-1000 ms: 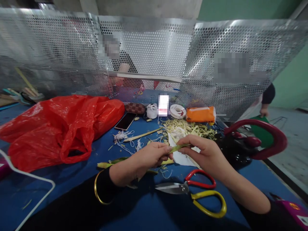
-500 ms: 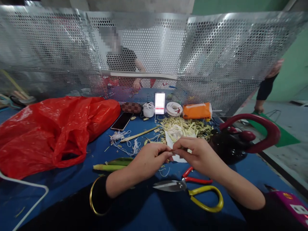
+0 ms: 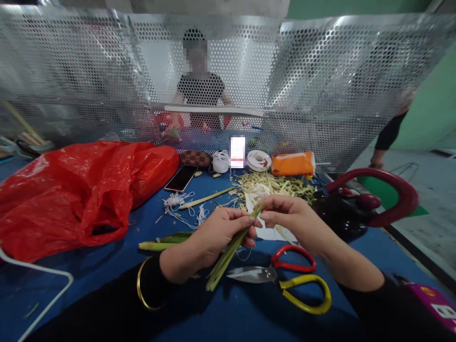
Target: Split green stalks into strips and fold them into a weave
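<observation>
My left hand is closed around a narrow bundle of long green leaves, which slants down toward me with its loose ends splayed. At the upper tip of the bundle, my right hand pinches with thumb and fingers. Just below the hands lie scissors with one red and one yellow handle, blades pointing left. Green stalks rest on the blue table beside my left wrist. Behind the hands, a white paper lies under a heap of shredded plant strips.
A red plastic bag fills the left side. Phone, white string, ribbon spool, orange packet and dark kettle surround the work area. A perforated metal screen stands behind, with a person beyond it.
The green leaf bundle has come into view, now hanging down from my left hand. My right hand has risen slightly. Behind the screen, the person has shifted right and sits more upright.
</observation>
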{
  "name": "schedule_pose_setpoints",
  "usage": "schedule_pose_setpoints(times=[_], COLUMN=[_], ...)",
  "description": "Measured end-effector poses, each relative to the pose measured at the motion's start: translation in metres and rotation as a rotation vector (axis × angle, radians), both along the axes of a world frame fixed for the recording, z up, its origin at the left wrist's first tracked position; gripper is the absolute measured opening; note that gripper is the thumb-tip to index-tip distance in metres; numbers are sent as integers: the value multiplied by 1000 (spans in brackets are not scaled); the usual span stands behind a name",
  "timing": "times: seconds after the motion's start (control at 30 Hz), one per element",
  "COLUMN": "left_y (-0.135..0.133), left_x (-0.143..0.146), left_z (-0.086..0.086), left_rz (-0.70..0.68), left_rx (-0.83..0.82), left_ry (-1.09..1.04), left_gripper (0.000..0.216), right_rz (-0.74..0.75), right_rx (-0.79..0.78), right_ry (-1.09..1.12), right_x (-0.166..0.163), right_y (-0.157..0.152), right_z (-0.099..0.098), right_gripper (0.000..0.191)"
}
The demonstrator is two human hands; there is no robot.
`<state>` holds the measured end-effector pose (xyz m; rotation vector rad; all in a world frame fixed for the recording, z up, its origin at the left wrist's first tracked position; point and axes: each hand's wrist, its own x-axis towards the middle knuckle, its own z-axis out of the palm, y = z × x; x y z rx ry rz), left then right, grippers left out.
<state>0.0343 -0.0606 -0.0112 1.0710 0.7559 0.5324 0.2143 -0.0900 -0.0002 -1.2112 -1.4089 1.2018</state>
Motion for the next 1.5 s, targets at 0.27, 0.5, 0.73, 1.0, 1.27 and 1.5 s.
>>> schedule_pose_setpoints(times=[0.27,0.5,0.73,1.0,1.27,1.5], left_y=[-1,-2,8,25,25,25], left_x=[1,0,-3,-12,-8,-10], left_z=[-6,-1,3,21,15,15], left_rz=[-31,-94,28,380,455,459], left_rx=[12,-24,-235,-329,-325,-289], left_ry=[38,47,-146,-446,-432,-408], left_gripper=[24,18,11,20,16,15], right_rz=[-48,-88,-121,372,338,359], right_rx=[61,130,110,-288,-327,-318], right_ry=[-47,-162,-111,61,39,8], right_x=[-10,-10,-14,-30,-40,-41], right_y=[-2,-2,-1,-14,-25,-24], right_z=[-7,-10,-11,-14,-21,-25], right_gripper=[22,29,19,32,31,24])
